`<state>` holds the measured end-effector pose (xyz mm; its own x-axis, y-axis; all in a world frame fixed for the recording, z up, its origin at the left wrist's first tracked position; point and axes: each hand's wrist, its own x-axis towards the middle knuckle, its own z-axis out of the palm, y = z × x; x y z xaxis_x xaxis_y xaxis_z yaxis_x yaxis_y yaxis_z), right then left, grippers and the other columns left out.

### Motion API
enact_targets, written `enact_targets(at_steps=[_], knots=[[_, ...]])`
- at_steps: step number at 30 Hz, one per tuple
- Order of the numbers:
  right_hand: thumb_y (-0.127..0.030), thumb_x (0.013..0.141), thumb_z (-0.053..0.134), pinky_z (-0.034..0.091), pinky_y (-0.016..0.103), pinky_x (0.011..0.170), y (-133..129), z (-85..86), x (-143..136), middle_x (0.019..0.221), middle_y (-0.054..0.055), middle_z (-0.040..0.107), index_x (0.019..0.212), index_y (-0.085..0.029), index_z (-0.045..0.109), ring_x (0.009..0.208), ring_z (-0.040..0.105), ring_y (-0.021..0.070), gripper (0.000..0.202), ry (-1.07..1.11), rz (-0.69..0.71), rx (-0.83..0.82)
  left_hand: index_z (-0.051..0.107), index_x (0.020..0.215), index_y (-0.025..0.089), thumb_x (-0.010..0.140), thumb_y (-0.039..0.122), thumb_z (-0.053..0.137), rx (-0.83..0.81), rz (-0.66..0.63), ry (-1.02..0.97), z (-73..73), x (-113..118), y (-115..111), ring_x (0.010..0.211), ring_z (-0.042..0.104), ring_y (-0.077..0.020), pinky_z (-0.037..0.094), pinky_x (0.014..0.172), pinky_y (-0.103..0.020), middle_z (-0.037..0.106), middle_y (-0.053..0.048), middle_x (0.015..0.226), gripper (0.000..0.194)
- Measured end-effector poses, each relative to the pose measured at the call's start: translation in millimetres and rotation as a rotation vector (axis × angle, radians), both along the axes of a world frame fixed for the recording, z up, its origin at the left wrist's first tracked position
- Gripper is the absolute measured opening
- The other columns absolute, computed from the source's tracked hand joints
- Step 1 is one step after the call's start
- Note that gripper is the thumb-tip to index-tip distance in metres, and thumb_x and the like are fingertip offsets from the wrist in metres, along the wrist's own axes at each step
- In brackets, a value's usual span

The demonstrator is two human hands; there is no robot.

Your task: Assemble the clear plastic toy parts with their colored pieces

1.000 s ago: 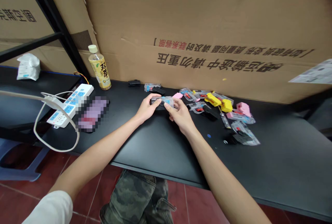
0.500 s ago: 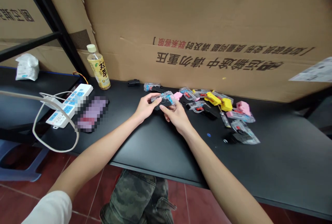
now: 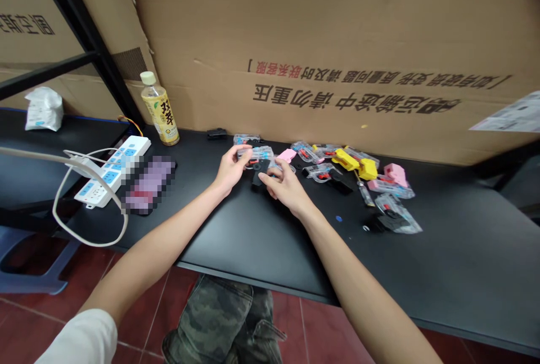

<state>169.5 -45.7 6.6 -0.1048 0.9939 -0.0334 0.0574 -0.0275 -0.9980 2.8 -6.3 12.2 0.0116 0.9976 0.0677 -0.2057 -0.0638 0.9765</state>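
- Since 0.5 s ago: both hands shifted slightly toward the back edge of the counter; clear toy piece with its black part now sits a bit further left, between the hands.
- Far left, on the adjoining dark surface: white crumpled bag.
- Left end of the counter: white power strip with a looping grey cable; a blurred-out purple item lies just beside it.
- Back edge, left of centre: tea bottle standing upright against the cardboard box.
- Small black clip near the back edge, right of the bottle.
- Left hand: fingers pinching the clear toy piece from its left side, raised just above the counter.
- Right hand: fingertips curled onto the black part of the same piece from the right; grip detail partly hidden.
- Another clear piece lies just behind the hands.
- Right of the hands, near the back edge: scattered parts, pink piece, clear shells with red bits, yellow piece, pink block, clear shell with black part.
- Small blue dot on the counter, mid-depth.
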Motion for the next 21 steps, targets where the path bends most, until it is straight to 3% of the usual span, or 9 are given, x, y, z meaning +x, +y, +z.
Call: enact_targets(at_steps=[7, 10, 12, 14, 15, 18, 21], knots=[[-0.053, 0.077, 0.076, 0.035, 0.024, 0.043, 0, 0.8, -2, 0.083, -0.006, 0.058, 0.119, -0.025, 0.049, 0.046, 0.044, 0.0064, 0.057, -0.023, 0.027, 0.041, 0.065, 0.097, 0.020, 0.098, 0.030, 0.061, -0.115, 0.072, -0.064, 4.3, 0, 1, 0.064, 0.061, -0.0086, 0.044, 0.057, -0.018, 0.068, 0.000, 0.086, 0.011], [-0.058, 0.082, 0.070, 0.042, 0.028, 0.049, 5, 3.8, 10, 0.091, 0.000, 0.065, 0.118, -0.023, 0.055, 0.052, 0.050, 0.0098, 0.052, -0.094, -0.078, 0.130, 0.061, 0.097, 0.020, 0.100, 0.026, 0.056, -0.135, 0.100, -0.088, 7.3, 0, 1, 0.061, 0.060, -0.0087, 0.044, 0.055, -0.018, 0.065, 0.001, 0.081, 0.009], [-0.055, 0.087, 0.063, 0.047, 0.030, 0.056, 12, 4.9, 28, 0.095, 0.005, 0.068, 0.112, -0.021, 0.061, 0.060, 0.054, 0.0133, 0.042, -0.208, -0.272, 0.255, 0.058, 0.097, 0.020, 0.100, 0.025, 0.055, -0.150, 0.127, -0.120, 9.8, -1, 2, 0.060, 0.059, -0.0085, 0.044, 0.055, -0.019, 0.063, 0.003, 0.079, 0.007], [-0.045, 0.088, 0.061, 0.051, 0.036, 0.071, 19, 3.2, 50, 0.099, 0.009, 0.071, 0.108, -0.020, 0.065, 0.072, 0.059, 0.0181, 0.032, -0.424, -0.483, 0.388, 0.057, 0.097, 0.020, 0.100, 0.025, 0.056, -0.163, 0.143, -0.141, 11.6, -1, 2, 0.060, 0.059, -0.0084, 0.044, 0.056, -0.019, 0.063, 0.003, 0.079, 0.006], [-0.038, 0.088, 0.060, 0.052, 0.040, 0.078, 22, 1.0, 61, 0.101, 0.010, 0.072, 0.107, -0.019, 0.067, 0.076, 0.060, 0.0203, 0.028, -0.536, -0.526, 0.416, 0.057, 0.097, 0.020, 0.100, 0.026, 0.057, -0.170, 0.145, -0.148, 12.1, -1, 2, 0.060, 0.060, -0.0085, 0.045, 0.056, -0.019, 0.063, 0.003, 0.079, 0.006], [-0.026, 0.082, 0.061, 0.047, 0.051, 0.096, 30, -10.3, 83, 0.104, 0.013, 0.075, 0.106, -0.019, 0.072, 0.100, 0.061, 0.0309, 0.028, -0.842, -0.528, 0.396, 0.058, 0.100, 0.020, 0.099, 0.027, 0.060, -0.195, 0.132, -0.174, 12.4, -1, 1, 0.062, 0.061, -0.0082, 0.045, 0.058, -0.018, 0.064, 0.002, 0.077, 0.008], [-0.028, 0.081, 0.064, 0.044, 0.055, 0.099, 34, -23.4, 86, 0.106, 0.014, 0.076, 0.109, -0.020, 0.076, 0.114, 0.058, 0.0370, 0.032, -1.003, -0.459, 0.321, 0.058, 0.101, 0.020, 0.099, 0.028, 0.062, -0.223, 0.108, -0.235, 12.1, -1, 1, 0.063, 0.061, -0.0071, 0.045, 0.058, -0.017, 0.064, 0.002, 0.079, 0.009]])
